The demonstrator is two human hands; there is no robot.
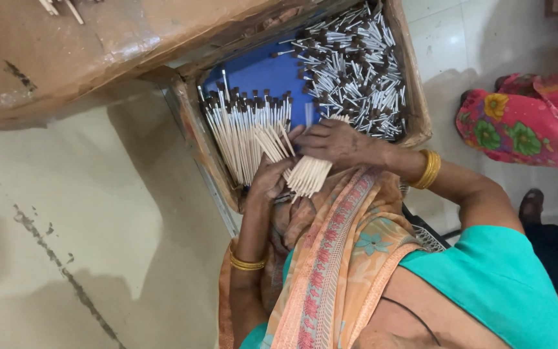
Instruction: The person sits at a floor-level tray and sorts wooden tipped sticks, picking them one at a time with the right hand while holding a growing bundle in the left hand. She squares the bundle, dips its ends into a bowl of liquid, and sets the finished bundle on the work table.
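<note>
Your left hand (267, 181) and right hand (334, 143) both close on a bundle of sticks (308, 174) at the box's (414, 90) near edge. One neat row (247, 129) is laid inside; a big loose pile (350, 64) beside it remains unsorted.

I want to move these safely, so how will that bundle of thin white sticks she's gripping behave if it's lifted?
The bundle of sticks probably feels light, each stick being very thin. Loose and unbound, they could fan out or slip unless both the left hand and right hand squeeze. Single sticks likely snap easily.
</note>
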